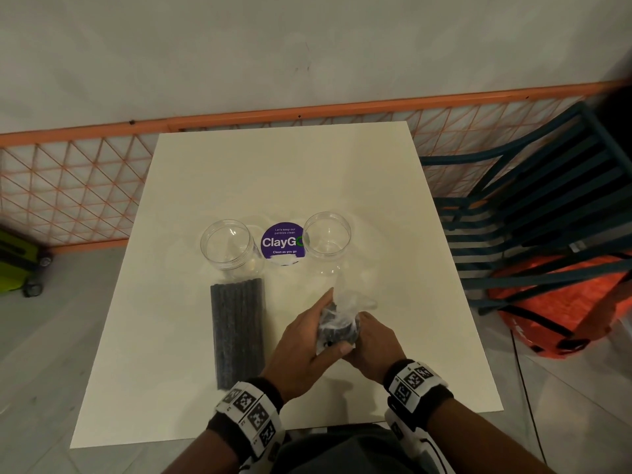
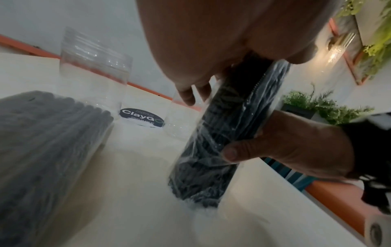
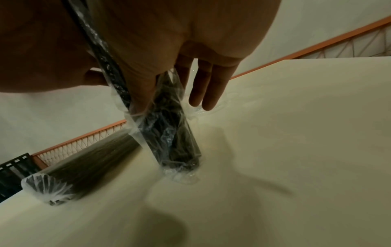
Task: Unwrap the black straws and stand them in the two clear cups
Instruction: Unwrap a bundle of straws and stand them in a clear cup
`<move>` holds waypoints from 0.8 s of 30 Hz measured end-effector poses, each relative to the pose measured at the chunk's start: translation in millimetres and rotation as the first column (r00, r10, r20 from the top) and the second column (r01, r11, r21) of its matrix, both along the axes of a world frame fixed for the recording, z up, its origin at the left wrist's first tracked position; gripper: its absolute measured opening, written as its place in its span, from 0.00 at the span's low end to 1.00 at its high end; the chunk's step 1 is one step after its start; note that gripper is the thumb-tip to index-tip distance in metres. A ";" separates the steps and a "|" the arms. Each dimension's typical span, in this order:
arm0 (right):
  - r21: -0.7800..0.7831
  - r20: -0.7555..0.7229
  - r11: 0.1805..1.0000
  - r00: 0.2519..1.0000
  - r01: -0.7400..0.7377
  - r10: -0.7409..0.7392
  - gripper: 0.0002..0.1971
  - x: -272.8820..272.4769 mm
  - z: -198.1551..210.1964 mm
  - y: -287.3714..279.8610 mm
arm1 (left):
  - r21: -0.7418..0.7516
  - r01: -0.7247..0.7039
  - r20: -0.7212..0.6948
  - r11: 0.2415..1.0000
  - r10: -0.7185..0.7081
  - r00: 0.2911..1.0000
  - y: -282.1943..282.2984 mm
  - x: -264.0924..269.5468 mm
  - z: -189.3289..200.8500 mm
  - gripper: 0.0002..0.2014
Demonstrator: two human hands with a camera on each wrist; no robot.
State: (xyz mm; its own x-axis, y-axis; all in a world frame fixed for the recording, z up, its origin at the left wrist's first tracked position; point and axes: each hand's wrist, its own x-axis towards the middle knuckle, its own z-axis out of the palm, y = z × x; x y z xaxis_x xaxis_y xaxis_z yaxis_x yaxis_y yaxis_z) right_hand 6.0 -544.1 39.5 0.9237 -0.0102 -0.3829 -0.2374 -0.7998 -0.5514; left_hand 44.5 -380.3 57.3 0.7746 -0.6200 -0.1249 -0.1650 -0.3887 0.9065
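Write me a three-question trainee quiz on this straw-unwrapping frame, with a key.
1. True or false: both clear cups already hold straws.
2. Which lies flat on the table? A) the second straw pack B) the held straw pack
3. Fill in: the purple ClayGo sticker sits ___ the two cups.

Key: 1 false, both are empty. 2 A; the left hand and right hand hold B upright. 3 between.

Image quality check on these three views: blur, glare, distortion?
Head view: dim and warm, wide-angle bend in the orange fence, the clear cups faint against the table. Left wrist view: the loose straw pack smeared soft, glare on the held pack's wrap. Right wrist view: dark palm fills the top, soft shadows on the table.
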 end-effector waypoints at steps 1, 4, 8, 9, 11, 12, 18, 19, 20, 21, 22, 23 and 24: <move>-0.002 -0.001 1.000 1.000 0.014 -0.014 0.24 -0.5 -2.3 -0.1 | 0.029 -0.005 0.013 1.000 0.005 1.000 -0.2 -1.0 -0.8 0.32; 0.006 0.031 0.999 0.999 0.037 -0.037 0.25 -0.2 -0.8 0.1 | 0.051 -0.040 0.048 0.998 0.038 0.998 -1.0 -2.9 -4.7 0.23; -0.002 0.053 0.999 0.998 0.039 -0.039 0.23 1.6 1.3 0.2 | 0.039 -0.048 0.020 0.998 0.048 0.999 -0.7 0.2 -8.2 0.19; 0.008 0.060 0.999 0.997 0.045 -0.045 0.23 1.1 0.7 0.5 | 0.034 -0.050 0.004 0.998 0.050 0.999 0.0 0.6 -8.3 0.21; 0.022 0.079 0.998 0.995 0.052 -0.054 0.23 -0.3 -1.1 0.7 | 0.019 -0.069 -0.012 0.997 0.069 0.998 3.4 2.3 -10.3 0.27; 0.024 0.081 0.998 0.995 0.050 -0.052 0.21 -0.3 -2.4 0.4 | 0.003 -0.081 -0.016 0.997 0.081 0.997 4.8 3.3 -9.9 0.29; 0.017 0.086 0.999 0.996 0.039 -0.040 0.34 0.7 -8.8 -0.4 | -0.035 -0.118 -0.029 0.992 0.117 0.993 1.2 5.9 -5.0 0.24; 0.096 0.117 0.995 0.992 0.040 -0.052 0.39 1.5 -8.2 -0.6 | -0.031 -0.130 -0.031 0.991 0.129 0.991 0.6 5.8 -5.5 0.22; 0.204 0.161 0.978 0.984 0.043 -0.076 0.42 2.7 -6.2 -1.4 | -0.024 -0.138 -0.043 0.990 0.137 0.990 0.8 5.7 -8.3 0.21; 0.310 0.196 0.950 0.974 0.048 -0.113 0.42 3.5 -2.9 -2.3 | -0.018 -0.134 -0.061 0.991 0.133 0.989 1.0 4.6 -9.6 0.20; 0.391 0.213 0.918 0.965 0.057 -0.150 0.41 3.6 2.8 -3.2 | -0.013 -0.127 -0.074 0.992 0.126 0.989 1.4 3.9 -12.0 0.20; 0.429 0.213 0.901 0.961 0.068 -0.175 0.39 3.2 8.0 -3.9 | -0.006 -0.120 -0.080 0.993 0.119 0.990 1.8 3.0 -13.5 0.21; 0.435 0.210 0.897 0.960 0.078 -0.186 0.36 3.1 11.5 -3.8 | 0.005 -0.114 -0.078 0.993 0.114 0.990 1.6 2.8 -13.5 0.20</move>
